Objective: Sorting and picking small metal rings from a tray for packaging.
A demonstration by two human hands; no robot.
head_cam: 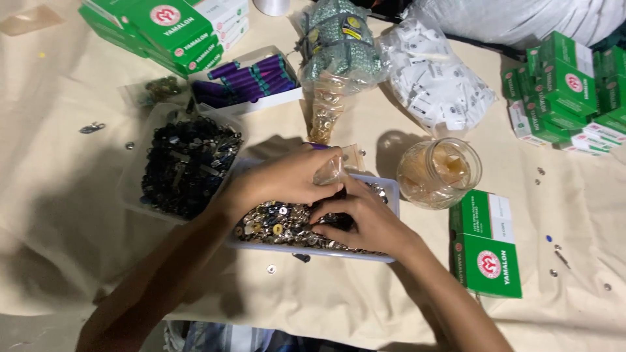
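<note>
Both hands [326, 202] inside crowded tray [391, 195]

The cloth [78, 215] is plain cream. The boxes [486, 251] are green and white with a round red mark – the same on every stack. The thread spools [251, 78] are purple. The buttons [287, 225] in the pale tray [391, 202] shine silver and gold (a few dark ones). The neighbouring heap of fasteners [186, 163] is near black; the jar [440, 171] is clear with amber contents.

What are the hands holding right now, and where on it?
Left hand pinches a small clear plastic bag at its top edge; right hand digs in the tray of metal buttons.
</note>
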